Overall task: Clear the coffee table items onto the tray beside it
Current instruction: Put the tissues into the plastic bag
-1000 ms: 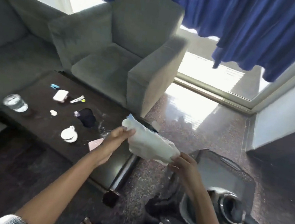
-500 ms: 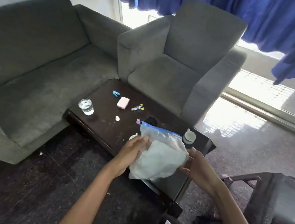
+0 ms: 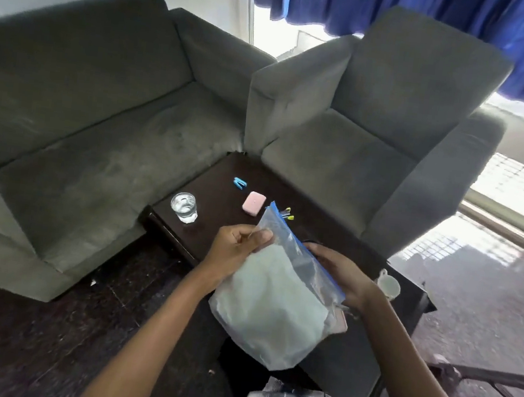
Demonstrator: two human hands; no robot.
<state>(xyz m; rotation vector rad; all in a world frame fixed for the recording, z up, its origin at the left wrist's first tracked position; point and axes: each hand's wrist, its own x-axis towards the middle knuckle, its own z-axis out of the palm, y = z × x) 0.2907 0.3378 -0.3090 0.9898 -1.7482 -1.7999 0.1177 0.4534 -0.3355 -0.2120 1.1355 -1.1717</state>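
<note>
Clear blue-zip plastic bag point(image 3: 270, 313), white filling: limp, slick, likely light. Left hand point(image 3: 235, 250) pinches 11 o'clock corner; right hand point(image 3: 340, 272) holds 3 o'clock seal.

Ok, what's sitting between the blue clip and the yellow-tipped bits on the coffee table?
The pink case lies between the blue clip and the yellow-tipped pieces, apart from both, on the dark coffee table. The head view shows it.
</note>
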